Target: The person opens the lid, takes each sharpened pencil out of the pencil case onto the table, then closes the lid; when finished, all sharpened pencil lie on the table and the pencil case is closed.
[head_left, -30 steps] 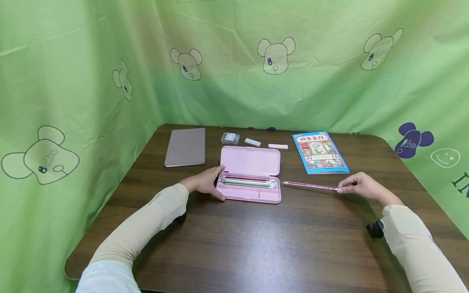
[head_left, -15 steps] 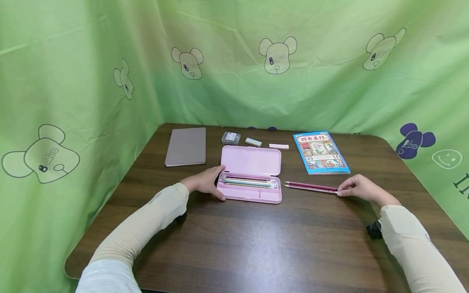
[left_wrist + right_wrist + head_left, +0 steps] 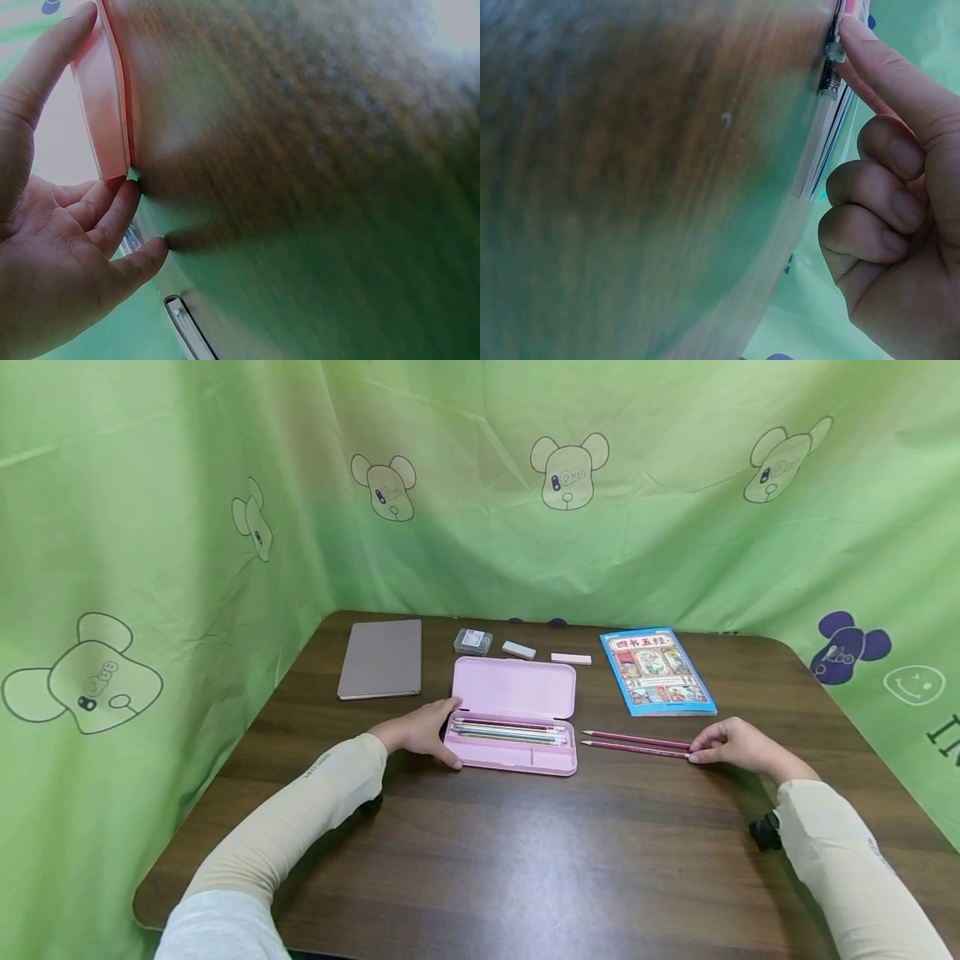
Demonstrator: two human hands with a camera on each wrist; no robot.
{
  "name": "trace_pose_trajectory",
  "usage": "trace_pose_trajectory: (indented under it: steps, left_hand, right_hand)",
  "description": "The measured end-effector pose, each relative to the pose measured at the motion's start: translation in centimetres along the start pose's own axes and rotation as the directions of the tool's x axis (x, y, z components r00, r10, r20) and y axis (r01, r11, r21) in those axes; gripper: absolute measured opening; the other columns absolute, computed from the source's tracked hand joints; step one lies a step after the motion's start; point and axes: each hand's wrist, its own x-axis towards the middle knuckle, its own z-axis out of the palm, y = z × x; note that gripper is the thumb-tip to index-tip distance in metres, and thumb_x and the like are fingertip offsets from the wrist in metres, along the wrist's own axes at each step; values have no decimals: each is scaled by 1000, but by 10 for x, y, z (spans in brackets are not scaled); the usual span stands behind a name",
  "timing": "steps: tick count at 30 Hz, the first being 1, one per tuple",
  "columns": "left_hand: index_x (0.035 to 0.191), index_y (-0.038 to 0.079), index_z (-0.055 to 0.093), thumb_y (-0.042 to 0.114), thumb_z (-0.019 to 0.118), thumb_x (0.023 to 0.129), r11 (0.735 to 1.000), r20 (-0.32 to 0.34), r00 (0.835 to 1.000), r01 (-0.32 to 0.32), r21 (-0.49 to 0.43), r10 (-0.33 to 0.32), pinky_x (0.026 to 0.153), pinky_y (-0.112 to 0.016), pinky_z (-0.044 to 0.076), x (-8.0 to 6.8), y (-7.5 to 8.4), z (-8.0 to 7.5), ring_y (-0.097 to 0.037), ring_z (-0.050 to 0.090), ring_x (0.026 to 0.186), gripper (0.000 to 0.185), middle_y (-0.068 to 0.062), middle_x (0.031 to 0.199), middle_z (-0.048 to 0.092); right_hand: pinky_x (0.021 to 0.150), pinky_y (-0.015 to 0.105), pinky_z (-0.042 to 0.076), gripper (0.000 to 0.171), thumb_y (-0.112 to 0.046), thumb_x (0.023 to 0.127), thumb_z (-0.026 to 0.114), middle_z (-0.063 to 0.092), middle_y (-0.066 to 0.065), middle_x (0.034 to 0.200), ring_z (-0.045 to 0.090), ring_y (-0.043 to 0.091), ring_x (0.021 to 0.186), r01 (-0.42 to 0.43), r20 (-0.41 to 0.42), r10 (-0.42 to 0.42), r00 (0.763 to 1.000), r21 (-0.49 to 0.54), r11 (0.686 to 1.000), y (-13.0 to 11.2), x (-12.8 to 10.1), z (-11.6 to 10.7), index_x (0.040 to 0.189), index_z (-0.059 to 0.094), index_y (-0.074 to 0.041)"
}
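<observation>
we steady the open pink pencil case [image 3: 513,718] with our left hand [image 3: 420,733], fingers relaxed on its end. our right hand [image 3: 731,745] touches two red pencils [image 3: 633,743] on the table [image 3: 525,860]; several already lie inside, these two remain outside.

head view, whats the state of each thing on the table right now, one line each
pink plastic pencil case: open, lid laid back flat, pencils inside
two red pencils: lying side by side on the dark wooden table, right of the case
left hand: rests against the case's left end
right hand: fingertips at the pencils' ends
blue picture book: closed, flat
grey notebook: closed, flat
</observation>
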Motion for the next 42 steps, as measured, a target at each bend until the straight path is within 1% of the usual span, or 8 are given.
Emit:
trace_pose_trajectory:
  steps: [6,11,16,23,30,35,37,42]
  left_hand:
    - [148,6,10,41,80,69,1000,2,1000,4,11,-4,112,-45,22,0,-1,1,-30,20,140,111,-17,153,17]
    - [148,6,10,41,80,68,1000,0,1000,5,8,-5,113,-45,21,0,-1,1,-30,19,140,111,-17,153,17]
    - [148,6,10,41,80,69,1000,-1,1000,-1,9,1,112,-46,21,-1,0,0,-30,20,140,111,-17,153,17]
    - [147,4,10,41,79,69,1000,-6,1000,-11,15,11,112,-45,22,0,-1,1,-31,19,140,111,-18,152,17]
    - [148,5,10,41,80,69,1000,-5,1000,-4,13,4,112,-45,22,0,-1,1,-30,19,140,111,-17,153,17]
    - [148,5,10,41,80,69,1000,-8,1000,-11,7,11,112,-46,22,0,-1,1,-31,20,140,111,-18,152,17]
    - [147,5,10,41,80,69,1000,-8,1000,-10,4,10,112,-46,22,0,-2,1,-31,20,140,111,-18,152,17]
    - [147,3,11,41,80,68,1000,-10,1000,-19,16,19,113,-45,21,0,-2,1,-31,20,140,112,-19,152,18]
  right_hand:
    - [63,20,41,26,-28,79,73,71,1,82,48,-1,68,10,-32,-9,999,13,1000,-2,-1,1,90,71,-4]
    - [62,20,40,29,-29,80,72,70,2,83,47,1,67,13,-36,-12,999,26,1000,-5,1,2,93,71,-4]
    - [59,21,39,30,-29,79,73,70,0,78,45,2,64,30,-40,-29,999,34,999,-9,6,5,93,71,-3]
    - [56,22,38,29,-28,80,72,68,-3,74,44,2,61,66,-20,-65,998,46,997,-18,12,9,93,71,-2]
    - [56,21,40,29,-27,80,72,67,0,76,45,3,61,56,9,-57,998,59,997,-29,18,11,96,70,-3]
    - [50,20,38,27,-24,80,72,59,-1,64,42,3,54,84,20,-85,996,67,994,-35,22,14,95,70,-1]
    - [48,20,37,25,-22,80,72,55,-1,61,41,3,52,107,19,-109,994,73,992,-37,24,16,94,70,-1]
    - [47,21,37,24,-21,80,72,53,-3,59,41,2,50,138,18,-140,990,78,987,-41,28,20,94,70,-2]
